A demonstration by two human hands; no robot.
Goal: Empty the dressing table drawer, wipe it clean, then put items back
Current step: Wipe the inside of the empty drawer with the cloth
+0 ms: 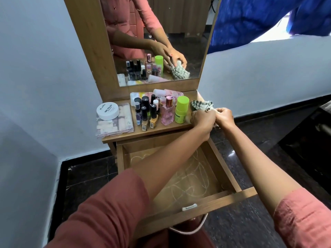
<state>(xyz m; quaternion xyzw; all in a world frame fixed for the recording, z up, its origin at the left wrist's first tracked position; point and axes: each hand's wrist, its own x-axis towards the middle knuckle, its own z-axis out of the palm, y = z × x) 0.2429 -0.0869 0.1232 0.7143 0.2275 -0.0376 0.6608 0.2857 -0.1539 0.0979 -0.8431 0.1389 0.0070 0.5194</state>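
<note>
Drawer [189,178]: pulled out below the worktop [161,128]; nothing lies in it.
Emptying: done, as we judge it.
Wiping: we count this as the step in hand. Pale streaks cross the drawer floor, perhaps dust or damp trails; the view is too soft to tell.
Putting back: not yet begun.
Cloth [201,105]: checked, bunched at the worktop's right edge, just beside the green tube [181,110].
Left hand [203,118]: fingers curled down over the cloth, gripping it.
Right hand [224,117]: fingertips pinch the same cloth.
Items out: nail polish bottles [146,113], pink bottle [168,113], white tub [107,110] on a clear case [116,122].
Writing, tub: "ZUDIO", "NAIL POLISH"; the smaller line is unreadable.
Writing, pink bottle: we read only "DO".
Writing, other labels: too small.
</note>
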